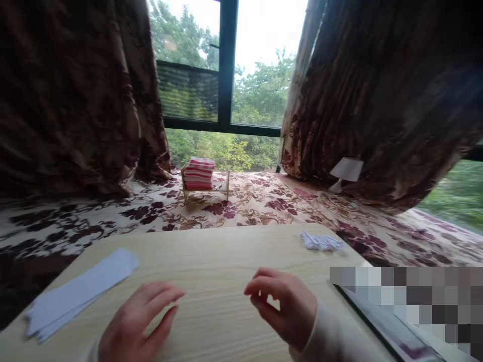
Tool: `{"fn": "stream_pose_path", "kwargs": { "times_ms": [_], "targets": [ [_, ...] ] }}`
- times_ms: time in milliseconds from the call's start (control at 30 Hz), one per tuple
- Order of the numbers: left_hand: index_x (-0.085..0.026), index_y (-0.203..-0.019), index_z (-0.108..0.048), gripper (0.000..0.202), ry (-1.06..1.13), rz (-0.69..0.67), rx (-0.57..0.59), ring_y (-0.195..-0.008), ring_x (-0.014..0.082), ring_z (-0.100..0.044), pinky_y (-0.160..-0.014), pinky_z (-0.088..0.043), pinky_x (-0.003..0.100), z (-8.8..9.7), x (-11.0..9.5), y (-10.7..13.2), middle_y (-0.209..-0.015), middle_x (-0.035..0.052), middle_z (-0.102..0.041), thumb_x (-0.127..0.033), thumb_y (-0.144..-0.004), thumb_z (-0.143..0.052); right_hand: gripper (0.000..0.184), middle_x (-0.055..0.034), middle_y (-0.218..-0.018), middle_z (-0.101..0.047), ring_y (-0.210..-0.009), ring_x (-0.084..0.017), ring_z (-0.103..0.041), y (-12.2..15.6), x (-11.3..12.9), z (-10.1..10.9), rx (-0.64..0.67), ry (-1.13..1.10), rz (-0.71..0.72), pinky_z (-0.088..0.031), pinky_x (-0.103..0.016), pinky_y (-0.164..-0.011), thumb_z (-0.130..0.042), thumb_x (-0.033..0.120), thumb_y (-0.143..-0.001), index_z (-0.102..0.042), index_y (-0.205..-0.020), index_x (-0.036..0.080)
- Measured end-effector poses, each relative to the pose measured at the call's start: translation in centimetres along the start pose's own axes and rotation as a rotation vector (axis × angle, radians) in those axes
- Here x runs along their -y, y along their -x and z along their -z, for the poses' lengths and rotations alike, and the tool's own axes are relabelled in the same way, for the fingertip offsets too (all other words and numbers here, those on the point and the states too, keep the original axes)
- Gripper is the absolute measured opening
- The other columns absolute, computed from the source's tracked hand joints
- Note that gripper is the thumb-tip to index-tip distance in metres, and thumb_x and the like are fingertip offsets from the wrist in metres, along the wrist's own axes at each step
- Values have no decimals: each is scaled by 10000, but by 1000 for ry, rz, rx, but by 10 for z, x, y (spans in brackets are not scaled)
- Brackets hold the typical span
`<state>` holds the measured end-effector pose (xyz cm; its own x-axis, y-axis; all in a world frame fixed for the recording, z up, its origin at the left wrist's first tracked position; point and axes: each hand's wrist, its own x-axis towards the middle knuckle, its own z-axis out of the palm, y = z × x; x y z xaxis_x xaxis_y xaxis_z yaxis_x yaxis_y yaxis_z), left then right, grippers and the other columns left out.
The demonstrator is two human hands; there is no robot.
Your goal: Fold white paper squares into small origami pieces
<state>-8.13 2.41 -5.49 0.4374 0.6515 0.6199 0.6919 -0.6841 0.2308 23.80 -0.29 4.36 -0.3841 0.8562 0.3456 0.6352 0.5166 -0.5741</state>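
Note:
My left hand (pixel 141 319) hovers over the pale wooden table (pixel 222 256), thumb and fingers apart, with nothing between them. Opposite it, my right hand (pixel 283 304) has curled fingers, the thumb tip close below the index fingertip. A small gap shows there and I see nothing held. White paper strips (pixel 85 291) lie overlapping on the table, left of and beyond my left hand. Several small folded white paper pieces (pixel 320 241) sit in a row near the far right corner, beyond my right hand.
A dark-edged flat device (pixel 388 322), partly pixelated, lies at the right. Past the table, a floral cloth (pixel 249 201) bears a small wooden rack (pixel 206 191) with stacked red-and-white cloths (pixel 199 173) and a small lamp (pixel 345 171). Curtains (pixel 362 90) flank the window.

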Motion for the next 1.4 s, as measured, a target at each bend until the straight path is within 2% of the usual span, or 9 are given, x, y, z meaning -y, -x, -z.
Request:
{"fn": "stream_pose_path", "kwargs": {
  "times_ms": [67,133,267,333,567,833,1067,1267,1400],
  "targets": [
    [-261,-1048,-574,301,-91,24,18,-1017,200,-529,-900,-418,327,27,-6,-28,-1068,41,-590,-201,-757,-525,193,-27,-750,-621,-591,-98,-555,-4,15,-35,31,-61,66,-419,-203,-564,-467,128,-731,-638,-790,194],
    [-235,-1086,-544,354,-187,152,37,-1053,210,-507,-940,-388,345,51,7,-37,-1099,58,-572,-254,-733,-521,195,-32,-744,-616,-599,-103,-555,-6,17,-61,71,-116,112,-414,-194,-545,-456,129,-738,-634,-785,193],
    [-177,-1165,-473,617,-324,501,250,-1145,253,-435,-1006,-312,371,86,52,-18,-1230,102,-497,-303,-568,-570,185,-41,-760,-612,-626,-114,-562,0,4,-88,122,-165,213,-419,-191,-551,-445,147,-742,-610,-807,199],
    [-155,-1165,-477,648,-325,587,331,-1133,255,-449,-998,-317,355,94,69,-9,-1220,105,-509,-300,-538,-557,170,-40,-742,-601,-624,-117,-559,5,-1,-94,125,-141,247,-414,-191,-546,-444,162,-747,-599,-805,201],
    [-188,-1034,-587,551,-292,625,373,-1015,253,-529,-930,-370,324,101,90,-15,-1102,57,-601,-261,-488,-564,181,-31,-748,-590,-631,-115,-549,5,7,-97,169,-70,153,-403,-193,-556,-414,227,-804,-595,-810,218],
    [-172,-1087,-534,571,-27,769,263,-872,226,-597,-765,-474,319,109,103,-16,-943,64,-651,-341,-542,-529,195,-33,-771,-596,-605,-109,-537,4,10,-99,191,-71,76,-404,-200,-550,-405,234,-810,-596,-836,207],
    [-172,-1090,-500,599,219,874,181,-854,223,-612,-780,-478,332,114,104,-14,-865,44,-661,-431,-552,-547,173,-41,-764,-592,-637,-126,-549,5,12,-97,171,-104,103,-414,-217,-569,-417,217,-811,-588,-835,205],
    [-154,-1086,-527,655,279,900,169,-910,246,-600,-863,-432,368,115,111,-12,-891,65,-656,-424,-502,-649,160,-41,-762,-588,-642,-128,-547,5,12,-97,162,-120,93,-413,-217,-573,-432,213,-818,-591,-832,207],
    [-156,-1048,-560,637,308,916,187,-906,245,-605,-847,-444,361,116,117,-11,-910,74,-663,-445,-495,-686,159,-35,-754,-586,-608,-122,-535,6,13,-98,148,-127,73,-402,-217,-552,-438,217,-815,-596,-826,210]
  ]
}}
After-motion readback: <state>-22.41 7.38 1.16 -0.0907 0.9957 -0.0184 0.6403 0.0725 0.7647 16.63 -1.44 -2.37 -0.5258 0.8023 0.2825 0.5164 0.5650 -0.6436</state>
